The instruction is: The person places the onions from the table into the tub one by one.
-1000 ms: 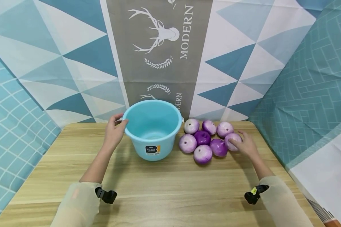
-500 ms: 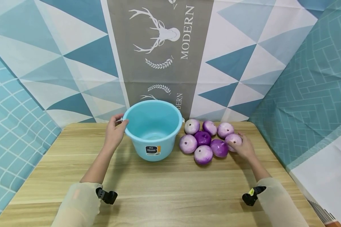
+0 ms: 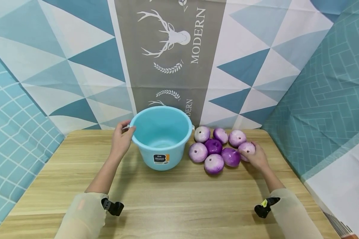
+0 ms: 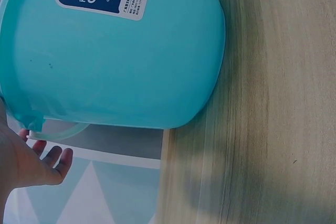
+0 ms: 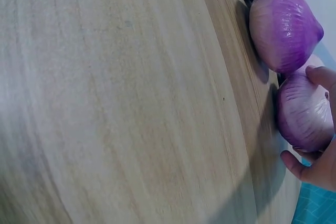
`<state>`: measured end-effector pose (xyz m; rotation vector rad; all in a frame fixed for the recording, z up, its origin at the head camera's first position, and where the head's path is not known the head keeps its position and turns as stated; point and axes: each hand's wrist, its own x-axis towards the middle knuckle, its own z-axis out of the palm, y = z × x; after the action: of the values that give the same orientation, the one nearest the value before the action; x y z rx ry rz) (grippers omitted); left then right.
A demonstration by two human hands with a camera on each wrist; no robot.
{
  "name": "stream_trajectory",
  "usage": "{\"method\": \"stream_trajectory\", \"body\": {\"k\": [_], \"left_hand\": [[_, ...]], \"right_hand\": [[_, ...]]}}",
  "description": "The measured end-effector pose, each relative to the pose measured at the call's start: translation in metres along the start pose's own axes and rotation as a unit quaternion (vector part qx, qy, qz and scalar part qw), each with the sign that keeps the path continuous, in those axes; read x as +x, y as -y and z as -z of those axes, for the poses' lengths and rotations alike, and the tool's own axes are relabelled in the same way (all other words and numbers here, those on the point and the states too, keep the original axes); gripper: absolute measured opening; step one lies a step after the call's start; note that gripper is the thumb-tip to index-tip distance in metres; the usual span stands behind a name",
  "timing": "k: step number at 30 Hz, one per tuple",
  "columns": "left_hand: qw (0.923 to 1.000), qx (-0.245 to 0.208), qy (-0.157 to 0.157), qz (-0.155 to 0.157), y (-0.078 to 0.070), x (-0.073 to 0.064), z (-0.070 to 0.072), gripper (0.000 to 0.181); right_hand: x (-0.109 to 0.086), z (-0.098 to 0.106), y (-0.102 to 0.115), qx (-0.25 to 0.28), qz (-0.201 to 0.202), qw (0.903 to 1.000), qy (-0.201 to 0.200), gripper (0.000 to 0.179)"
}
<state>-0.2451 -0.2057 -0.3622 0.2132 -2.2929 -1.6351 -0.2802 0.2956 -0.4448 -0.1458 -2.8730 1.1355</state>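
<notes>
A light-blue plastic bucket [image 3: 161,159] stands upright on the table, its label facing me. At its left rim, my left hand [image 3: 121,141] holds on by the handle joint, thumb over the edge; the left wrist view shows the hand [image 4: 31,161] beside the bucket wall [image 4: 126,72] with fingers bent under the white handle [image 4: 65,132]. To the right, my right hand [image 3: 258,157] grips the rightmost purple-white onion [image 3: 247,149]. In the right wrist view, thumb and fingers of that hand [image 5: 323,171] lie round the onion [image 5: 302,114], which appears to rest on the table.
Several more onions cluster between bucket and right hand, including a dark purple one [image 3: 213,146] and a pale one [image 3: 213,163] at the front. The wooden table [image 3: 179,205] extends toward me. A patterned cloth wall [image 3: 167,76] rises right behind the bucket.
My right hand has shifted slightly left and its fingers have closed round the rightmost onion. The left hand and the bucket have stayed in place.
</notes>
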Motion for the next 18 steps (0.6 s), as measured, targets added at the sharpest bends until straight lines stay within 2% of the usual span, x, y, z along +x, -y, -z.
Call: {"method": "stream_trajectory", "body": {"k": [6, 11, 18], "left_hand": [[1.0000, -0.001, 0.001, -0.001, 0.000, 0.000, -0.001, 0.048], [1.0000, -0.005, 0.003, 0.001, -0.001, 0.000, 0.000, 0.048], [0.9999, -0.011, 0.008, 0.006, -0.002, 0.000, 0.000, 0.048]], "right_hand": [[-0.003, 0.006, 0.000, 0.022, -0.001, 0.9996, -0.017, 0.086], [-0.003, 0.016, 0.008, 0.013, 0.010, 0.9995, -0.028, 0.084], [-0.004, 0.031, 0.024, 0.006, 0.050, 0.9973, -0.053, 0.081]]}}
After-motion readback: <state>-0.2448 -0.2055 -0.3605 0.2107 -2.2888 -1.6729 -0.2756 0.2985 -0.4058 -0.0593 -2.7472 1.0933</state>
